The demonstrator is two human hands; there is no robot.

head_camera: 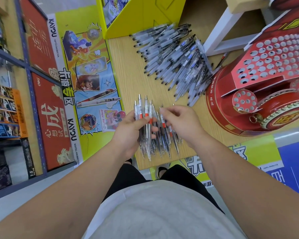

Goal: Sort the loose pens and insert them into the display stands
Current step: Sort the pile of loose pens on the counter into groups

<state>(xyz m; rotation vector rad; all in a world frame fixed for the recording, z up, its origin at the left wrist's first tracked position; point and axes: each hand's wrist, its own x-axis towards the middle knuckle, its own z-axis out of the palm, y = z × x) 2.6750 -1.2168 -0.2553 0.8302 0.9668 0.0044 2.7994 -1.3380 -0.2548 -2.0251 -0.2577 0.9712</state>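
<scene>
Above wooden table (pixel 128 66), left hand (pixel 129 128) grips pen bundle (pixel 148 133); right hand (pixel 183 123) alongside, pinching its tops

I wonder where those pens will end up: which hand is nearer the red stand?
Right. The right hand pinches pens a little short of the stand, not touching it; the left hand grips the bundle beyond it, farther from the stand.
</scene>
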